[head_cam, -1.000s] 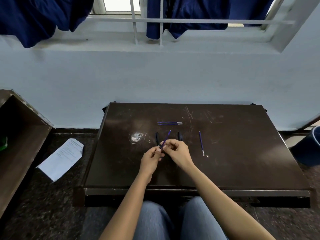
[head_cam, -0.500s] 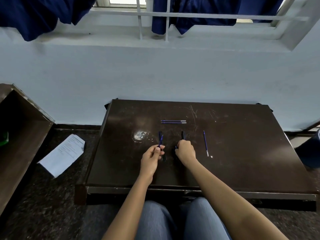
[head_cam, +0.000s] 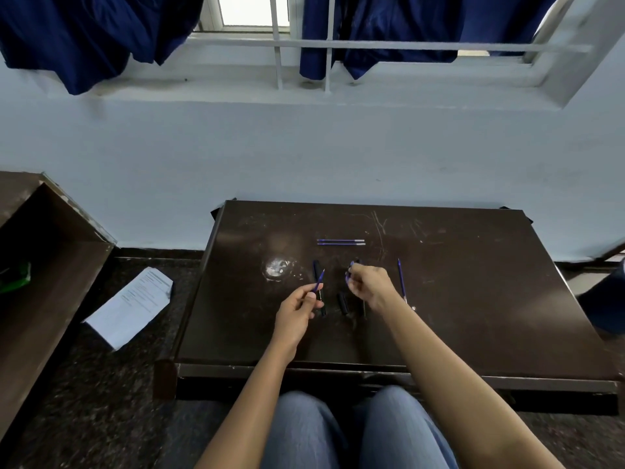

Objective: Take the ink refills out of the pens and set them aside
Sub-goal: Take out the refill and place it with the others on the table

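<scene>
My left hand (head_cam: 297,309) pinches a thin purple refill (head_cam: 319,281) that points up and away, just over a black pen barrel (head_cam: 317,270) lying on the dark table (head_cam: 473,299). My right hand (head_cam: 370,284) has its fingers curled over another black pen (head_cam: 357,261), whose ends show above and below the hand. A short black pen piece (head_cam: 343,302) lies between my hands. One purple refill (head_cam: 401,280) lies right of my right hand. Two more refills (head_cam: 341,242) lie side by side further back.
A shiny wet-looking spot (head_cam: 277,267) marks the table left of the pens. A sheet of paper (head_cam: 132,306) lies on the floor at the left, beside a wooden shelf (head_cam: 50,265). A blue bin (head_cam: 608,299) stands at the right edge.
My hands have parted. The left keeps the purple refill; the right let go of it, a short black piece now lies on the table, and the right hand moved onto the other black pen.
</scene>
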